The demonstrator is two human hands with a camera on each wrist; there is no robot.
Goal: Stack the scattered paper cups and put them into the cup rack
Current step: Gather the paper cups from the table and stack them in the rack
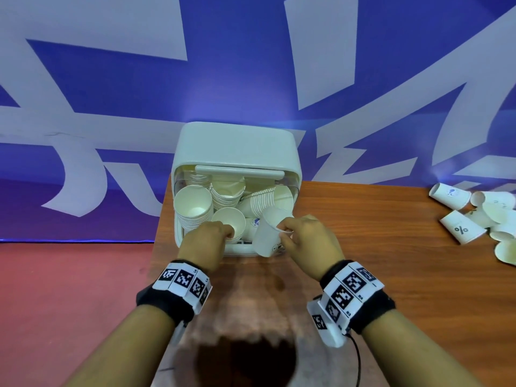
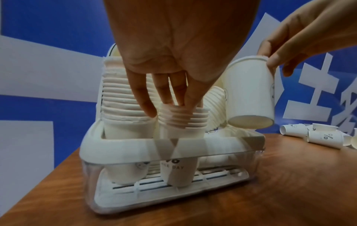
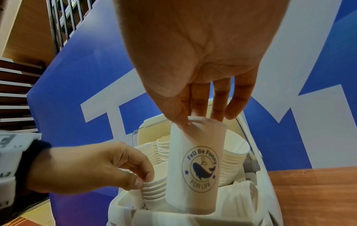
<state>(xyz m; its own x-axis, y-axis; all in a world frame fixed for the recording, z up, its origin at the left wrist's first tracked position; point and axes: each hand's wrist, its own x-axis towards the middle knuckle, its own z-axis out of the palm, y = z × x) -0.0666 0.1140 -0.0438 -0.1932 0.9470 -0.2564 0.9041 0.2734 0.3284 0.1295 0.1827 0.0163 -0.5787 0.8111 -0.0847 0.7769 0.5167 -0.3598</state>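
The single white paper cup has smooth tapered walls, a rolled rim and a round blue print of a whale with the words "Fell Be Funny FOR LIFE". It is held upright, a little tilted, over the front right part of the white plastic cup rack, its base just above the rack's front edge. The right hand pinches it at the rim: the thumb presses on the outside and the fingers go down behind the rim, close together. At about nine o'clock from this cup stands a short stack of white paper cups inside the rack, with many rolled rims one above the other. The left hand holds this stack at its top, thumb on the outer rims and fingertips dipped inside the top cup. Around it the rack contains a taller upright stack of paper cups at ten o'clock and other stacks that lean or lie toward the back. The rack has a transparent lower tray with a slotted floor and a raised cream lid with a bar handle. It stands at the left end of a brown wooden table. At about three o'clock, well apart, scattered white paper cups lie on their sides near the table's right edge; one shows a "%" sign. Behind is a blue wall with large white shapes.
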